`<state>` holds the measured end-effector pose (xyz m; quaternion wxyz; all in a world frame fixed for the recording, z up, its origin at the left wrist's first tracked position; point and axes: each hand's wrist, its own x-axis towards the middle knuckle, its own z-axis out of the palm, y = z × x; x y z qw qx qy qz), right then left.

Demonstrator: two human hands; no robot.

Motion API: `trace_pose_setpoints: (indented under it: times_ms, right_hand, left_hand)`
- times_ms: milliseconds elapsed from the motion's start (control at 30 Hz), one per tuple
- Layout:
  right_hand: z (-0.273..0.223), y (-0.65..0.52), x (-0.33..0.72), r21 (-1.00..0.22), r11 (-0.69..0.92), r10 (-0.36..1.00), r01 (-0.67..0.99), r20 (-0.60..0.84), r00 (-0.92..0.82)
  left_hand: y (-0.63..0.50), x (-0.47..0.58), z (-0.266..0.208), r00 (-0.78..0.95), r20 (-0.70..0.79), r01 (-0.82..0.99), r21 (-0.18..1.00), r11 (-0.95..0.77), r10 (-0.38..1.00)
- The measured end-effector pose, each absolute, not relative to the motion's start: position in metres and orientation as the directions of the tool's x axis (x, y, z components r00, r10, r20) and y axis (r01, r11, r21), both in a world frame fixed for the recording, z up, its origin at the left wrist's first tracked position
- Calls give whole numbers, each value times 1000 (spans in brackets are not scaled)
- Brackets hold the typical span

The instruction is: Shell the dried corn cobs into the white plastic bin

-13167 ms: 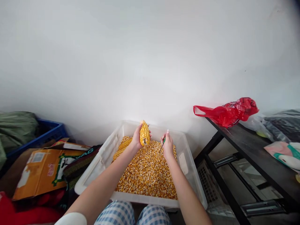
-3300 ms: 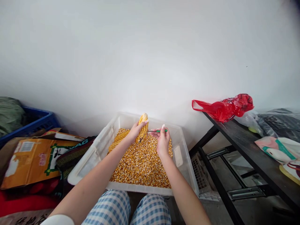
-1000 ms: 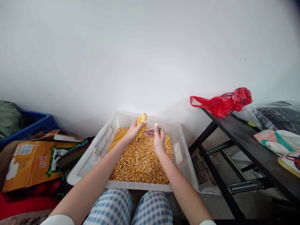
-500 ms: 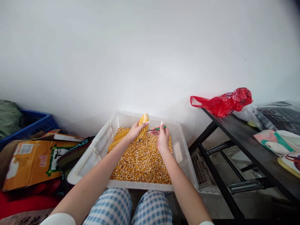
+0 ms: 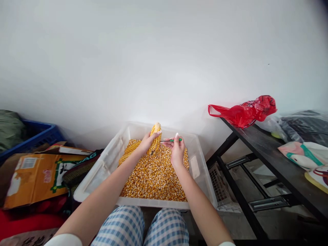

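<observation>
Held nearly upright over the bin is a yellow corn cob (image 5: pixel 155 138), with my left hand (image 5: pixel 146 143) closed round it. My right hand (image 5: pixel 177 150) grips a green-handled screwdriver-like tool (image 5: pixel 180 139); its thin dark shaft points left at the cob, and I cannot tell whether the tip touches it. Beneath both hands, loose corn kernels (image 5: pixel 156 177) fill the translucent plastic bin (image 5: pixel 94 182). More corn cobs (image 5: pixel 128 152) lie on the kernels at the left, partly hidden by my left arm.
On the right stands a black table (image 5: pixel 271 150) bearing a red plastic bag (image 5: pixel 243 111). To the left are an orange cardboard box (image 5: pixel 38 177) and a blue crate (image 5: pixel 48 135). A white wall (image 5: pixel 159 61) rises behind the bin, and a grey basket (image 5: pixel 219 184) sits beside it.
My left hand and the corn cob have shifted slightly left. The right hand stays nearly in place, still gripping the green-handled tool.
</observation>
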<state>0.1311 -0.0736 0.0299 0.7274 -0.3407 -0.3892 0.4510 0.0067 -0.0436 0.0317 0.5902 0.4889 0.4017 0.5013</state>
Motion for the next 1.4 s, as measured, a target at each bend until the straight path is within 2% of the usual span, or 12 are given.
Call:
trace_pose_setpoints:
  times_ms: [200, 333, 500, 733, 900, 1033, 1100, 1267, 1400]
  right_hand:
    - [23, -78, 124, -832, 391, 912, -393, 296, 283]
    - [21, -80, 121, -857, 431, 893, -282, 360, 270]
    - [19, -77, 124, -867, 432, 890, -248, 365, 274]
    - [22, -64, 138, -897, 284, 949, -339, 211, 236]
    - [23, -57, 148, -915, 109, 988, -389, 56, 144]
    - [25, -58, 148, -938, -29, 999, -346, -34, 9]
    - [26, -60, 147, -938, 19, 1000, -347, 14, 17]
    - [31, -64, 144, -880, 277, 952, -386, 198, 232]
    - [31, -69, 139, -872, 347, 931, -345, 274, 242]
  left_hand:
    - [-41, 5, 26, 64, 83, -115, 991, -75, 995]
    - [-40, 6, 23, 10, 148, -14, 989, -148, 989]
    - [-43, 7, 23, 40, 184, 82, 979, -187, 982]
    - [-48, 7, 29, 163, 311, 173, 925, -337, 936]
    - [-50, 9, 32, 222, 268, 163, 938, -307, 938]
    - [-49, 8, 33, 243, 234, 131, 954, -271, 941]
    - [-48, 8, 32, 210, 217, 95, 966, -241, 953]
    - [-45, 6, 32, 134, 144, 53, 987, -152, 980]
    - [-44, 7, 31, 126, 111, -14, 994, -110, 986]
